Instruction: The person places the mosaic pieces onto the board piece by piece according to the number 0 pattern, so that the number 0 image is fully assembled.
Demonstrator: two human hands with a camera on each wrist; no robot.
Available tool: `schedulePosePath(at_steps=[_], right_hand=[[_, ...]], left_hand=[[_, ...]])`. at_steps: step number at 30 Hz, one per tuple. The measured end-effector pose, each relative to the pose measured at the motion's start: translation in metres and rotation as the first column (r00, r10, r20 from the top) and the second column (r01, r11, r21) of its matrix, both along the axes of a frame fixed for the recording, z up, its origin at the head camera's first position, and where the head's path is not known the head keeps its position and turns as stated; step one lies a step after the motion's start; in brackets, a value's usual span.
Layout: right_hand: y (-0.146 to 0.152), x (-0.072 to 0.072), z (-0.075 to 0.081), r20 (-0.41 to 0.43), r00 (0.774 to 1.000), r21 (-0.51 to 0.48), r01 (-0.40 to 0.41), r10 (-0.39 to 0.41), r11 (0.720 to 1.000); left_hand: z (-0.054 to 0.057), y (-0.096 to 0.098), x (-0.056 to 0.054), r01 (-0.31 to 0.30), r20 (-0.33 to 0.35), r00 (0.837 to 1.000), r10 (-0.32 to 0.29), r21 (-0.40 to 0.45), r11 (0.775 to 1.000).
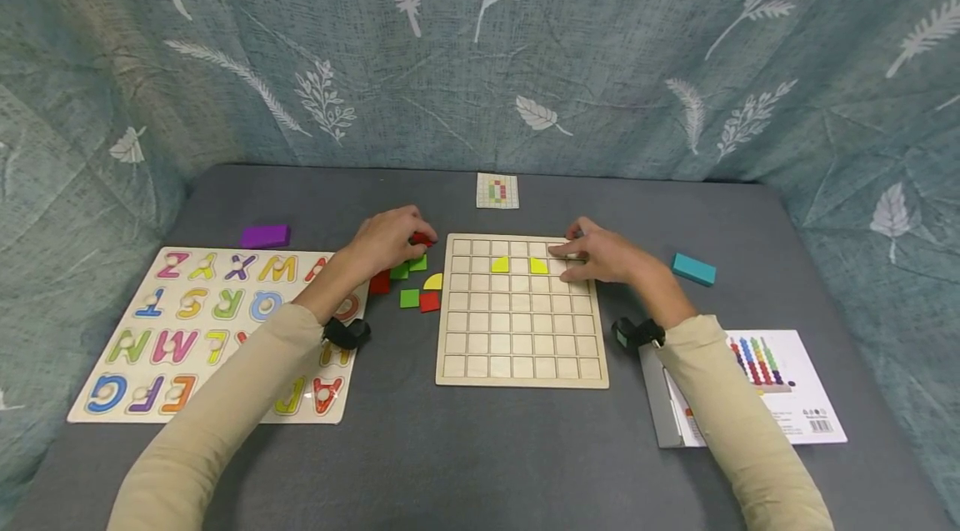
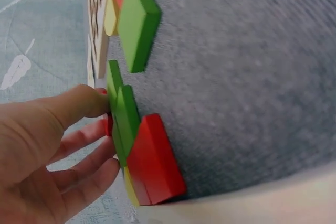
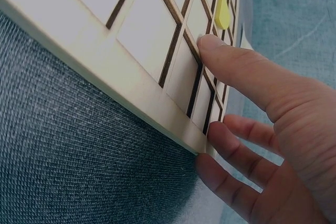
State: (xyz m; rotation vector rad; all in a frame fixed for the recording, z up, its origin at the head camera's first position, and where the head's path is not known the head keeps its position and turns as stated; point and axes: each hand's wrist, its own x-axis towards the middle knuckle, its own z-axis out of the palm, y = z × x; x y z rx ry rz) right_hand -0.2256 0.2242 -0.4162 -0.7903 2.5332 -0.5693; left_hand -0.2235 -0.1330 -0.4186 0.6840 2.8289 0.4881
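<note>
Board (image 1: 522, 343) has the right hand (image 1: 606, 254) at its edge, grip loosely spread; the left hand (image 1: 388, 241) pinches a red piece (image 1: 423, 239) beside green tiles (image 1: 418, 263).

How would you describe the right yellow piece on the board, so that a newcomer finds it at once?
On the grey table, find the pale wooden grid board. The right yellow piece lies in its second row from the far edge. Compared with the left yellow piece there, it lies nearer the right hand.
</note>
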Motion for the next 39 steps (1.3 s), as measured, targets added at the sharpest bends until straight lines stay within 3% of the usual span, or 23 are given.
schedulePosePath(at_steps=[7,12,20,39], right_hand=[[0.001,0.000,-0.001,0.003,1.000,-0.009,0.001,-0.001,1.000],[0.001,-0.002,0.000,0.015,1.000,-0.007,0.007,-0.006,1.000],[0.000,-0.002,0.002,0.018,1.000,0.003,0.006,-0.006,1.000],[0.000,-0.003,0.000,0.022,1.000,-0.007,-0.003,0.003,1.000]], left_hand=[[-0.003,0.001,-0.001,0.052,-0.042,0.998,-0.047,0.110,0.993],[0.004,0.010,0.002,0.077,-0.036,0.997,-0.072,0.175,0.982],[0.008,0.023,0.009,0.124,-0.037,0.992,-0.119,0.203,0.971],[0.006,0.036,0.009,0.144,-0.040,0.990,-0.139,0.250,0.957]])
